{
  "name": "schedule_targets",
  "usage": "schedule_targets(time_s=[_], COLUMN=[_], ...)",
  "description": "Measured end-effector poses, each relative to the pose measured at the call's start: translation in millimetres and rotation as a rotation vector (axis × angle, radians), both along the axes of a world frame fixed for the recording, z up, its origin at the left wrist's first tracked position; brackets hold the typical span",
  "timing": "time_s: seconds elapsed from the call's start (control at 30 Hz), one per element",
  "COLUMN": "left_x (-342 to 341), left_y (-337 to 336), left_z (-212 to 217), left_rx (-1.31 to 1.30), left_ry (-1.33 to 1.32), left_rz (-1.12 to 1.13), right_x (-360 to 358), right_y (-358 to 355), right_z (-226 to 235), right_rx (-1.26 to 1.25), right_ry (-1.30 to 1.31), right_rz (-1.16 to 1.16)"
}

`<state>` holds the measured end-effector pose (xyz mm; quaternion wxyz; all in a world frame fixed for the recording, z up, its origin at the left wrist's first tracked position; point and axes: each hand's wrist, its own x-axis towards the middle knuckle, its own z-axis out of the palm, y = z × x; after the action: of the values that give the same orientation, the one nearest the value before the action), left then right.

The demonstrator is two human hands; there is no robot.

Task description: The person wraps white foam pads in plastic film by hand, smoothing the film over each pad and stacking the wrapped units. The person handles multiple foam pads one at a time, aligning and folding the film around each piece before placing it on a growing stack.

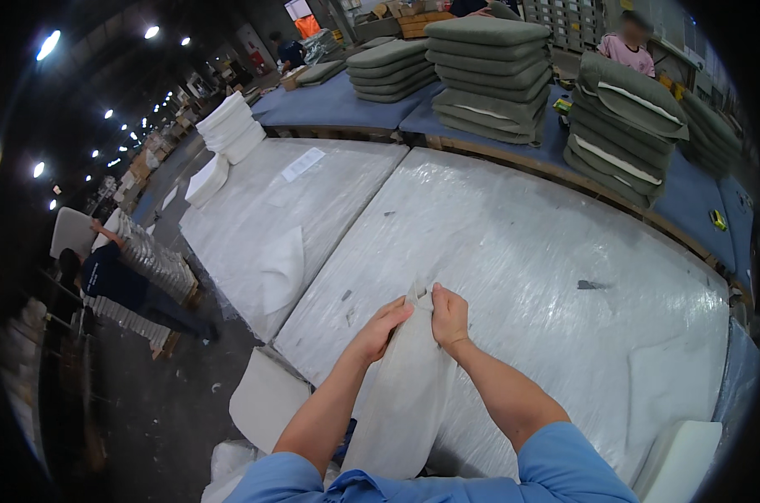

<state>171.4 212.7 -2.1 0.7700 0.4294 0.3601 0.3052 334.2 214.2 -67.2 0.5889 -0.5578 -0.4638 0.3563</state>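
Note:
A long pale grey fabric cover [405, 394] hangs from my two hands down toward my chest, in front of a big work table wrapped in clear plastic film [523, 243]. My left hand [386, 325] pinches the cover's upper edge from the left. My right hand [449, 316] grips the same top edge from the right, a few centimetres from the left hand. The cover's top corner pokes up between my fingers. Both forearms are bare below blue sleeves.
A second film-covered table [271, 210] stands to the left with white foam pieces [229, 127] on it. Stacks of grey-green cushions [489, 75] line the blue-covered benches behind. White foam pads [267, 401] lie by my left. One person bends at the left [120, 285], another stands at the back right [627, 46].

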Motion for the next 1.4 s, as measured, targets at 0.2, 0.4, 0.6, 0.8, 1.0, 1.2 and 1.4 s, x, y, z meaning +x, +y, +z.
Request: schedule_targets(time_s=[0.2, 0.4, 0.6, 0.8, 1.0, 1.2, 1.4], left_x=[16.2, 29.2, 37.2, 42.8, 31.9, 77.2, 54.3], left_y=[3.2, -4.2, -10.2, 0.8, 39.9, 27.4, 44.5], left_z=[5.6, 18.5, 24.8, 9.8, -18.8, -24.2, -57.2], left_rx=[0.021, -0.034, 0.021, 0.106, 0.025, 0.002, 0.072], left_ry=[0.071, 0.133, 0.186, 0.21, 0.02, 0.108, 0.199], left_rz=[0.089, 0.17, 0.184, 0.092, -0.02, 0.065, 0.177], right_x=[5.4, 15.7, 39.3, 40.9, 30.3, 51.4, 37.6], right_y=[4.7, 4.1, 9.3, 2.0, 5.9, 5.2, 10.8], right_z=[-3.8, 2.6, 41.1, 71.3, 66.0, 62.0, 72.5], right_rx=[-0.012, -0.059, -0.189, -0.233, -0.15, -0.13, -0.092], right_ry=[0.002, 0.001, -0.029, -0.057, -0.094, -0.195, -0.321], right_rz=[-0.012, 0.002, 0.113, -0.072, -0.182, -0.311, -0.275])
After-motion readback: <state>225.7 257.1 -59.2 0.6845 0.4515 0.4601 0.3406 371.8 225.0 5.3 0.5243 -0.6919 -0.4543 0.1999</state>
